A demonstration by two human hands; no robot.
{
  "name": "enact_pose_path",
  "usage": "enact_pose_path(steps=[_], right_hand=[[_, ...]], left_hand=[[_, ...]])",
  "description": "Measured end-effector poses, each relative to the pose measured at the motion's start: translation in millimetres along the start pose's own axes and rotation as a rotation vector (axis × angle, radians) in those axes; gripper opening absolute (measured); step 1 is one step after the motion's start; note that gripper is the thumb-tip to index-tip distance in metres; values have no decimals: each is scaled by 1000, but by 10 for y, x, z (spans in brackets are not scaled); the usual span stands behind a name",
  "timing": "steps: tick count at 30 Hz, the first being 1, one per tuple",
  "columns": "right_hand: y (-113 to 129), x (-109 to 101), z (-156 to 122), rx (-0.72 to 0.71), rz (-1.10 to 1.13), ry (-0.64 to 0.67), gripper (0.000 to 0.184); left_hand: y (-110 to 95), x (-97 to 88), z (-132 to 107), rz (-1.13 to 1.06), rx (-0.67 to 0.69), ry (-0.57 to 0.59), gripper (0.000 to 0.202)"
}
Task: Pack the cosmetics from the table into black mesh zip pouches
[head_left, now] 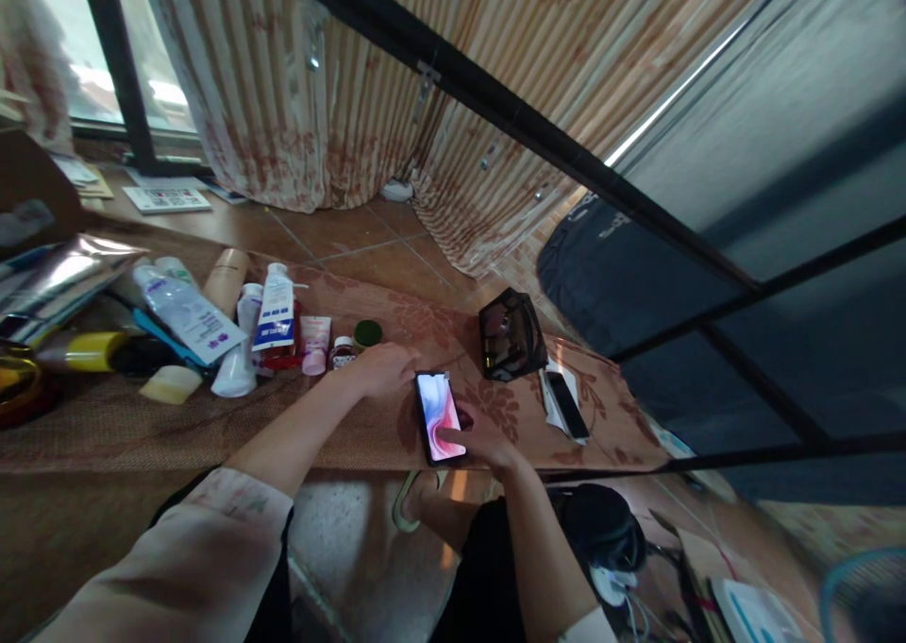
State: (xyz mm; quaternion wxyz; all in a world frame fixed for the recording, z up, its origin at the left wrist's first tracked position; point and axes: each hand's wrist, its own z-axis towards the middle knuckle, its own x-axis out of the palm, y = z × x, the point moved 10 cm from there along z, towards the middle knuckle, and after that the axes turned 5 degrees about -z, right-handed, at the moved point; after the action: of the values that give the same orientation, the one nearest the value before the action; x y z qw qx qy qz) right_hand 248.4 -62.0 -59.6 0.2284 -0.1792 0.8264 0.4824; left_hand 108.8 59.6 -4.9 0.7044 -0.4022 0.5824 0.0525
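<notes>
A smartphone (439,414) with a lit pink and white screen lies on the patterned cloth of a low table (368,426). My left hand (382,369) rests on the cloth at the phone's upper left corner, fingers curled against its edge. My right hand (481,440) grips the phone's lower right side, thumb lying on the screen. Pale sleeves cover both forearms.
Several tubes and bottles (273,327) lie in a heap at the table's left. A black pouch (511,333) and a second dark phone (567,404) sit to the right. Curtains hang behind, a dark bag (615,275) lies on the floor, and cables lie at lower right.
</notes>
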Motion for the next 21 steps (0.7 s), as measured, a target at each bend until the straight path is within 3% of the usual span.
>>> enact_pose_path(steps=[4,6,11,21], right_hand=[[-106,-82,53,41,-2,9,71],[-177,-119,114,58,-37,-61,68],[-251,-231,195,106,-137,-298,41],[-99,-146,-40,67,-187,-349,63]], left_hand=[[10,29,-14,13,-2,15,40],[16,35,-12,15,0,18,39],[5,12,-17,7,11,11,38],[4,-55,-59,-9,7,-7,27]])
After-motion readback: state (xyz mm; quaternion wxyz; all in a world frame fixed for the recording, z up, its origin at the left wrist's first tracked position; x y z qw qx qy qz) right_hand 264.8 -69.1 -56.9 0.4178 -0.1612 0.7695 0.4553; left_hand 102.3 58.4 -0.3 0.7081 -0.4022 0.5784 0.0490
